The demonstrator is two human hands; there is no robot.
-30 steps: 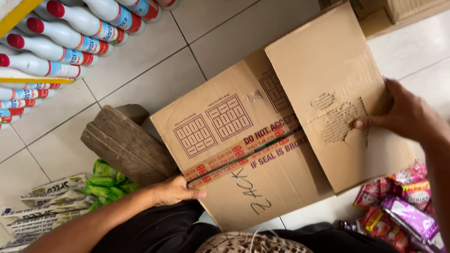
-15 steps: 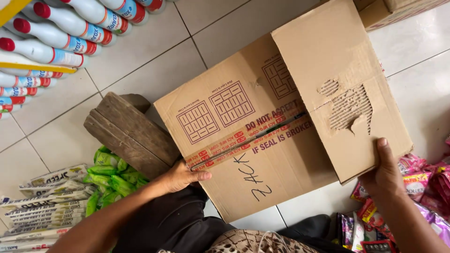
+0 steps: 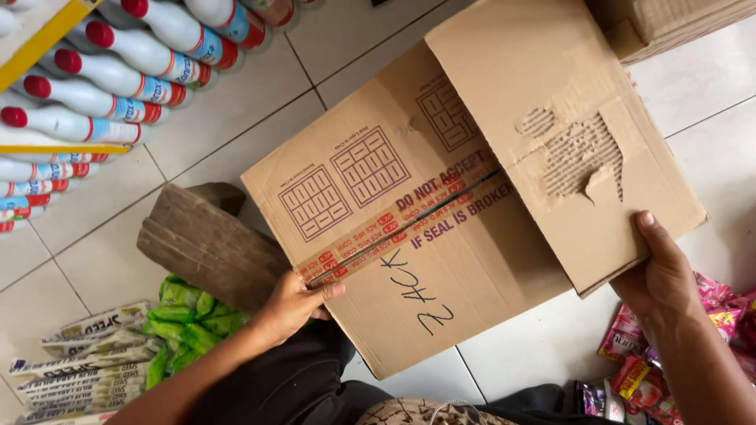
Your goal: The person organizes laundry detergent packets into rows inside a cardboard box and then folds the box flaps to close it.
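A large brown cardboard box [image 3: 441, 220] lies over the tiled floor, its top taped along the middle seam with red printed tape and a handwritten mark in black. A loose cardboard flap [image 3: 551, 126] with a torn patch overlaps its right side. My left hand [image 3: 295, 303] grips the box's near left edge at the tape end. My right hand [image 3: 661, 275] holds the lower right corner of the flap, thumb on top.
White bottles with red caps [image 3: 102, 79] fill a shelf at upper left. A worn wooden block [image 3: 209, 244] sits left of the box, with green packets [image 3: 181, 323] and white sachets [image 3: 79, 354] below it. Pink snack packets [image 3: 677, 346] lie at lower right. Another carton [image 3: 677, 24] sits at top right.
My right hand slid from the flap's right side down to its lower right corner. The box shifted slightly right and up in view; my left hand kept its grip.
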